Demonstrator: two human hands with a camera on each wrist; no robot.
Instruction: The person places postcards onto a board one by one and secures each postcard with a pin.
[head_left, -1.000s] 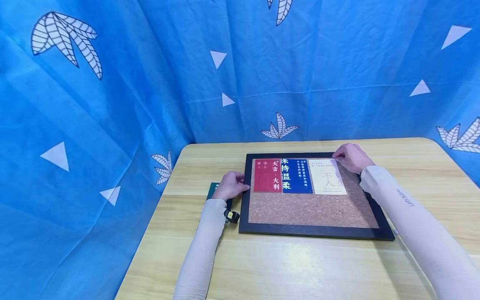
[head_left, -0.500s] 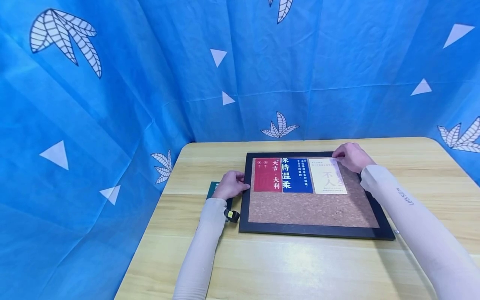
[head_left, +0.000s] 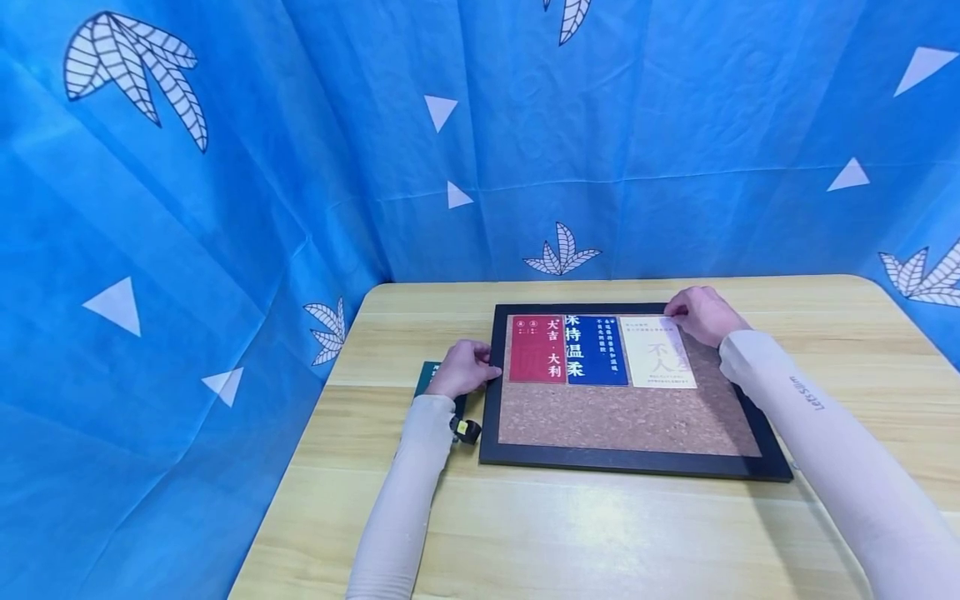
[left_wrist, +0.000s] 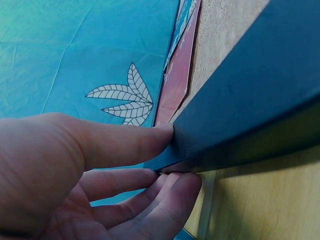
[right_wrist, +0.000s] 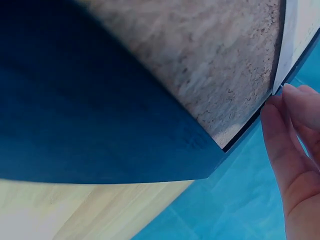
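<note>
A cork board (head_left: 600,417) in a black frame lies on the table. Along its top sit a red card (head_left: 537,350), a blue card (head_left: 597,352) and a cream card (head_left: 662,354), side by side with white or faint lettering. My left hand (head_left: 462,369) grips the frame's left edge; the left wrist view has the thumb on the face and fingers at the outer side. At the cream card's upper right corner, my right hand (head_left: 703,315) pinches a tiny pale pin (right_wrist: 282,86), mostly hidden by thumb and forefinger.
A dark green card (head_left: 429,377) lies on the wooden table (head_left: 570,533), partly under my left hand and wrist. Behind and to the left hangs a blue curtain (head_left: 510,125) with white leaves and triangles.
Both hands hold their places on the board and card corner. The head view has shifted very slightly; the cards stay where they are.
</note>
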